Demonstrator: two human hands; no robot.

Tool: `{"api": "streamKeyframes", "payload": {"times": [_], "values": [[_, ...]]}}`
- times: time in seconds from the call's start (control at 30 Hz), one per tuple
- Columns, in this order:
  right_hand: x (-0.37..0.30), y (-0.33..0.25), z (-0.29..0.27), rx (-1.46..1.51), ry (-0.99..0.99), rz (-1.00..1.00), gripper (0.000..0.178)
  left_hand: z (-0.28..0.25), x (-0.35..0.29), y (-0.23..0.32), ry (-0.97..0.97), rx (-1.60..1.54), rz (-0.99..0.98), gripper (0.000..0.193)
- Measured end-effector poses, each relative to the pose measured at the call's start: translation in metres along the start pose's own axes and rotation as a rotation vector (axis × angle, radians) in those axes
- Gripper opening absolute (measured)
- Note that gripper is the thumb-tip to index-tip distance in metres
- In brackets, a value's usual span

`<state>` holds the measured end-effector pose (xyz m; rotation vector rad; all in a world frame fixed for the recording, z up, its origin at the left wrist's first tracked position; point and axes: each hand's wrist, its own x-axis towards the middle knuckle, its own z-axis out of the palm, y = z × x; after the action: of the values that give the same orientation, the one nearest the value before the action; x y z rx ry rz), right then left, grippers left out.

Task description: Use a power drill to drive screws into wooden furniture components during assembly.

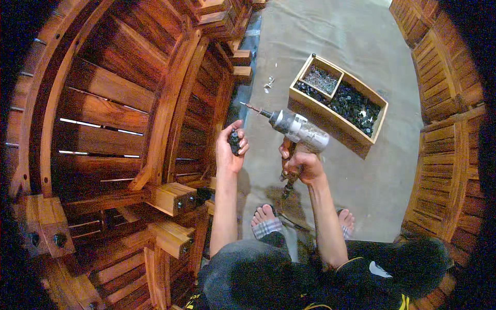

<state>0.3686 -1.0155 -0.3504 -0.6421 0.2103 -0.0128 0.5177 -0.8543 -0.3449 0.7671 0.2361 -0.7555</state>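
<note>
My right hand (pixel 305 166) is wrapped round the grip of a pistol-shaped power screwdriver (pixel 309 135), silver-grey with a dark nose. Its long bit (pixel 251 107) points up and to the left, touching nothing. My left hand (pixel 228 156) is curled, palm up, around a small handful of black plastic pieces (pixel 235 141); their exact kind is too small to tell. Beyond the driver a wooden box (pixel 330 114) stands on the floor, holding many similar black pieces (pixel 356 106). Small metal screws (pixel 322 79) fill a smaller wooden tray (pixel 331 94) inside its far left corner.
Slatted brown wooden furniture (pixel 106 98) is stacked along my left, some leg ends (pixel 175 198) carrying black feet. More slatted wood panels (pixel 439 72) line the right. Small pale scraps (pixel 268 83) lie on the grey floor covering (pixel 382 201). My sandalled feet stand close below my hands.
</note>
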Motion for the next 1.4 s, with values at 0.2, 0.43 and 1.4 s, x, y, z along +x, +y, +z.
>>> {"api": "streamKeyframes", "payload": {"times": [0.2,0.43,1.4], "values": [[0.003,-0.004,-0.004,-0.017,-0.003,0.005,0.034,0.003,0.003,0.002,-0.077,-0.007,0.077,0.032],[0.007,-0.014,-0.002,-0.046,0.008,-0.010,0.034,0.019,0.004,0.008,0.039,0.135,0.127,0.030],[0.016,-0.060,-0.011,-0.072,0.040,0.061,0.026,0.097,0.022,0.026,-0.042,0.212,0.162,0.029]]}}
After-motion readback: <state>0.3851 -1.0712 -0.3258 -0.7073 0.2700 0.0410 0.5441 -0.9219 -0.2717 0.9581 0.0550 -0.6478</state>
